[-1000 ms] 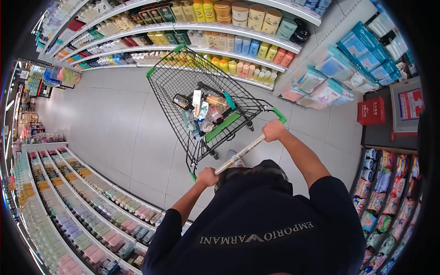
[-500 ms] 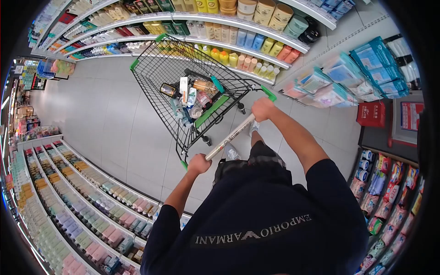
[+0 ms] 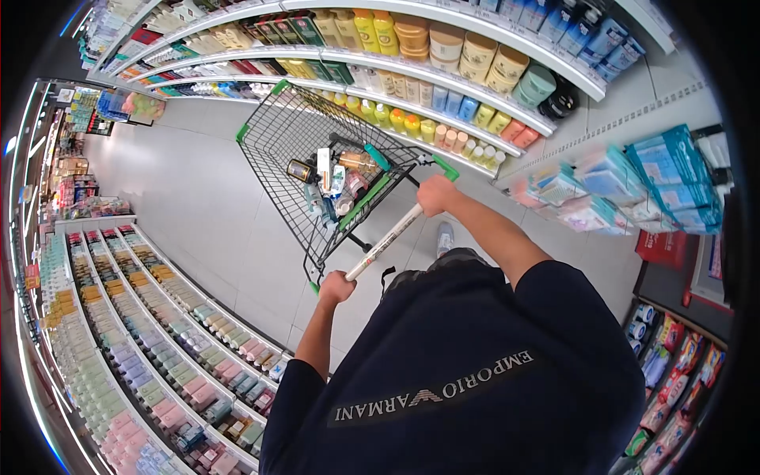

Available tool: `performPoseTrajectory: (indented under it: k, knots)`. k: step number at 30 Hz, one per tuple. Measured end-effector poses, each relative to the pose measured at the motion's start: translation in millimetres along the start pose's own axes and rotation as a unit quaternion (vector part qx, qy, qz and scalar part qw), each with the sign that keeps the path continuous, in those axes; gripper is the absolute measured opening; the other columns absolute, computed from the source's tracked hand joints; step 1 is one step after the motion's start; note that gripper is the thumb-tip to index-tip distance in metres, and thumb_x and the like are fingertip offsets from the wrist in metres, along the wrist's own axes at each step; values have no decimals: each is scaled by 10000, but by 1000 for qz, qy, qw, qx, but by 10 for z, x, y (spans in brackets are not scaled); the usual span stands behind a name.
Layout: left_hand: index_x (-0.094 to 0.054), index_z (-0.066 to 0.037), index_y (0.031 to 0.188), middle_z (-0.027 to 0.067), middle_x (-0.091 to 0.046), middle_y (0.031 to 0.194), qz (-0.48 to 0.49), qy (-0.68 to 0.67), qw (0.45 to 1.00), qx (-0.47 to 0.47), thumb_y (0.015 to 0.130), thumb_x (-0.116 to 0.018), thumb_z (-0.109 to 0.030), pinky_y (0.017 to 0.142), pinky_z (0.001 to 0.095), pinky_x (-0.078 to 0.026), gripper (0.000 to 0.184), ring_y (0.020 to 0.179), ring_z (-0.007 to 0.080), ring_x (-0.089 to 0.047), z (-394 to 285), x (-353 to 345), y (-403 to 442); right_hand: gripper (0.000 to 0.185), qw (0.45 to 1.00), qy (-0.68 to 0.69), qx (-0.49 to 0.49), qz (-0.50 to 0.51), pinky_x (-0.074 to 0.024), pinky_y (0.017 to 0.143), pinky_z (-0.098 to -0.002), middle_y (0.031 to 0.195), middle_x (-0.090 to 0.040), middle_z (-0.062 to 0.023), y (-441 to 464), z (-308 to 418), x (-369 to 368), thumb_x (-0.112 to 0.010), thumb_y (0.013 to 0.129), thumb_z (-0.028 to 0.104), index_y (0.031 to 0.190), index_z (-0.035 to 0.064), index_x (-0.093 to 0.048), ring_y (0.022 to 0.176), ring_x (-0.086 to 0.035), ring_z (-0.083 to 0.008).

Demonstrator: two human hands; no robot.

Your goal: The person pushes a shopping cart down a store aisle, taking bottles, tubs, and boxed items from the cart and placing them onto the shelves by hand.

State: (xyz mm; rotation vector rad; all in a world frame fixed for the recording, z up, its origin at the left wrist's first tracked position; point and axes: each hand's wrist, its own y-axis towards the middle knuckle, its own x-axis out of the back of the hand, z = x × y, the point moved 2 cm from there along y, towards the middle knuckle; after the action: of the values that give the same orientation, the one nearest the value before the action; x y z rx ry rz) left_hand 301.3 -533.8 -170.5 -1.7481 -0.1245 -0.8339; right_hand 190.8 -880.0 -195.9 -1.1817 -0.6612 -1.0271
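My left hand (image 3: 336, 288) is wrapped round the near left end of the cart's pale handle bar (image 3: 385, 241). Around the bar's other end, beside a green corner piece, my right hand (image 3: 436, 195) is closed. The wire shopping cart (image 3: 277, 166) stands ahead of me, angled to the left. Inside it lie several products, among them a white box (image 3: 323, 169), a dark bottle with a gold label (image 3: 300, 170), a pink item (image 3: 355, 184) and an amber-coloured pack (image 3: 358, 161). The fingertips of both hands are partly hidden by the grip.
Shelves of bottles and jars (image 3: 475, 63) curve across the top. Another shelf unit with small tubes and boxes (image 3: 158, 340) fills the lower left. Hanging teal packs (image 3: 669, 178), a red box (image 3: 659, 246) and a rack of bright packets (image 3: 673, 380) are at the right.
The cart and both hands have shifted left in view, with the grips unchanged. The right-hand shelves and hanging packs have swung further right and down. One shoe now shows where two did.
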Motion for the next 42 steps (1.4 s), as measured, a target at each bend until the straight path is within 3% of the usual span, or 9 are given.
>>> performPoseTrajectory:
  k: [11, 22, 34, 38, 42]
  knots:
    - [-700, -50, 899, 218, -665, 947, -18, 2, 998, 67, 736, -555, -319, 834, 432, -507, 347, 932, 380, -628, -279, 93, 120, 134, 998, -24, 57, -4, -522, 561, -378, 667, -676, -78, 371, -371, 118, -624, 588, 202, 653, 117, -704, 658, -673, -276]
    - [-700, -44, 878, 227, -662, 925, -21, -33, 998, 55, 727, -574, -299, 820, 438, -510, 321, 919, 381, -631, -77, 171, 300, 143, 993, -39, 101, -37, -505, 515, -381, 633, -665, -81, 719, -347, 267, -622, 564, 222, 636, 126, -700, 611, -667, -276]
    - [-687, 8, 838, 255, -654, 846, -49, -100, 992, 59, 704, -594, -281, 778, 425, -515, 332, 839, 396, -643, -86, 445, 539, 149, 992, -46, 119, -19, -527, 555, -379, 678, -682, -92, 1312, -549, 429, -629, 582, 222, 660, 121, -708, 646, -679, -277]
    - [-691, 6, 841, 254, -656, 847, -48, -109, 990, 70, 699, -601, -286, 778, 423, -517, 337, 839, 391, -646, 12, 677, 639, 155, 990, -59, 130, -15, -532, 565, -380, 682, -683, -91, 1605, -522, 585, -627, 593, 231, 666, 123, -710, 649, -680, -277]
    - [-715, -63, 892, 203, -675, 914, -26, -100, 991, 88, 734, -568, -325, 828, 419, -515, 340, 889, 366, -644, 202, 848, 849, 159, 990, -63, 127, 1, -534, 574, -384, 693, -686, -92, 1950, -499, 697, -623, 611, 239, 674, 123, -712, 658, -681, -279]
